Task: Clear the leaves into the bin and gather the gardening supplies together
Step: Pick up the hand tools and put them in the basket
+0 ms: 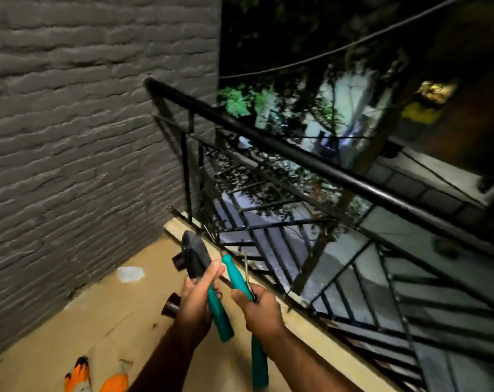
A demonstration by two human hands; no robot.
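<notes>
Orange gloves (79, 376) at 7 o'clock cut by bottom edge. Green tool handle (259, 363) partly hidden behind right hand (261, 309). Whole view motion-blurred; tool types unclear.

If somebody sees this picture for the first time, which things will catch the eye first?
First the teal-handled tools at bottom centre: the left hand grips a trowel, the right hand holds another tool. Next, the black railing slanting across the right, and orange gloves on the floor at bottom left.

teal tool handles (219, 315), grey brick-patterned wall (84, 123), black railing (296, 154), orange gloves (79, 376)
</notes>
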